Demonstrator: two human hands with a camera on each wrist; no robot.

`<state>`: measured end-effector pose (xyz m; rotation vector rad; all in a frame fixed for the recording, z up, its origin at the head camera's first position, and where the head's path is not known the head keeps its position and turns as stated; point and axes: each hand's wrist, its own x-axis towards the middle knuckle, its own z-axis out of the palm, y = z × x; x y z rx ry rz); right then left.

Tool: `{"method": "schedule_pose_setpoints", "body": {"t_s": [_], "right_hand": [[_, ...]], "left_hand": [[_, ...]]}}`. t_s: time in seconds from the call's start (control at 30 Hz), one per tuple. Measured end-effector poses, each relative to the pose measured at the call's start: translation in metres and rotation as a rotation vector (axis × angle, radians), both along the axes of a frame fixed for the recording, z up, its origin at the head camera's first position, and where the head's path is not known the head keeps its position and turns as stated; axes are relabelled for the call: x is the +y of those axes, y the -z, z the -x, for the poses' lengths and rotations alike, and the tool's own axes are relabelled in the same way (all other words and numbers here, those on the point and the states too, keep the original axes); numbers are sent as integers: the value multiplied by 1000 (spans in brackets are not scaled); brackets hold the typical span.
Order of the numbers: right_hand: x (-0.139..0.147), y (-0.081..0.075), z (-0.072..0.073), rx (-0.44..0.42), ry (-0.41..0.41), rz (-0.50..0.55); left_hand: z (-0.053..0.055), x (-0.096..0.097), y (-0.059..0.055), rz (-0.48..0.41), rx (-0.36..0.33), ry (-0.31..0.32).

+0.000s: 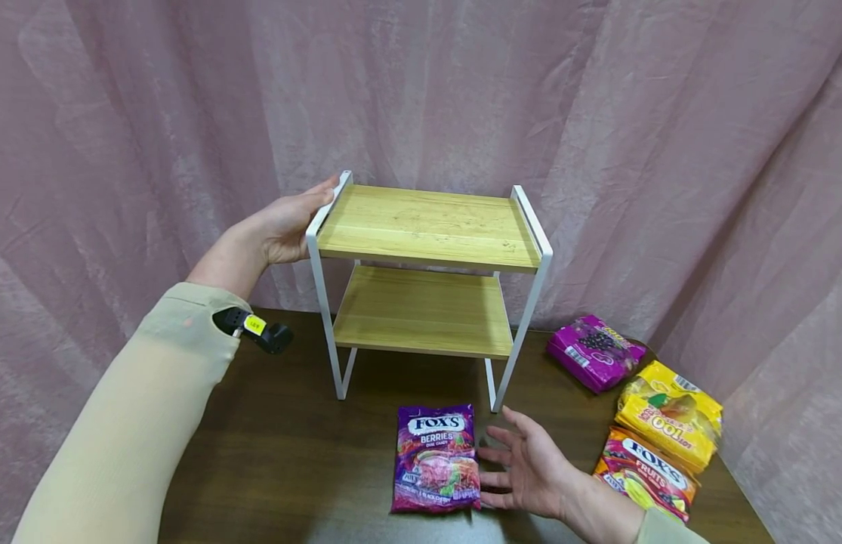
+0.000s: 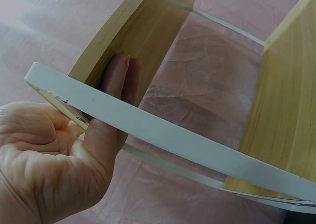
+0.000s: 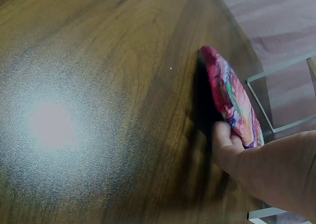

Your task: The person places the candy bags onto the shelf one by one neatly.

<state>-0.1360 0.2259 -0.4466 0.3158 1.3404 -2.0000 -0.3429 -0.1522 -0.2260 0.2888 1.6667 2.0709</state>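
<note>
right grip [image 3: 252, 164] | at colourful packet [image 3: 234, 103], apparently touching | brown tabletop [image 3: 133, 100], glare | white frame [image 3: 260, 105]

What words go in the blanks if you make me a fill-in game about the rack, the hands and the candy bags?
1. The left hand holds the rack, whose metal-looking frame is coloured ____.
2. The rack has ____ wooden boards, one above the other.
3. The candy bag right beside the right hand says FOX'S, with the big word ____ just below.
4. Of the three bags at the right, the middle bag is mostly ____.

Missing words: white; two; BERRIES; yellow.
</note>
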Motion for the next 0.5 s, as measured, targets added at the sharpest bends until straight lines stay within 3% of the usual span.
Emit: {"method": "schedule_pose_setpoints", "body": {"t_s": [0.5], "right_hand": [[-5,10,-5,-14,-30,136]], "left_hand": [[0,0,0,14,6,-4]]}}
